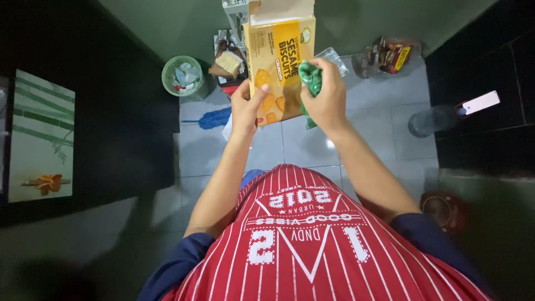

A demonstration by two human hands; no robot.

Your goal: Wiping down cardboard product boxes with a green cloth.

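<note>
Nearest the camera, my red striped shirt (pixel 301 245) fills the lower frame, both forearms reaching out from it over the tiled floor (pixel 368 117).

Left hand (pixel 246 108): grip clamped on the lower left edge of a yellow biscuit box (pixel 278 61), thumb laid across its front face, fingers behind it. The box is held upright in the air above the floor, its top flap open.

Right hand (pixel 327 97): grip closed around a crumpled green bag (pixel 310 78) and a clear plastic tray (pixel 336 58), pressed against the right side of the box. The tray sticks out above my knuckles.

Floor beyond the hands: a blue duster (pixel 214 118) lies just left of my left hand. Farther off, a green mesh basket (pixel 184 77) holds wrappers; beside it is a pile of packets and a small box, partly hidden behind the biscuit box. To the far right, a clear bag of packaged items (pixel 387 56) rests near the wall. A phone (pixel 482 102) lies on the dark ledge at right.
</note>
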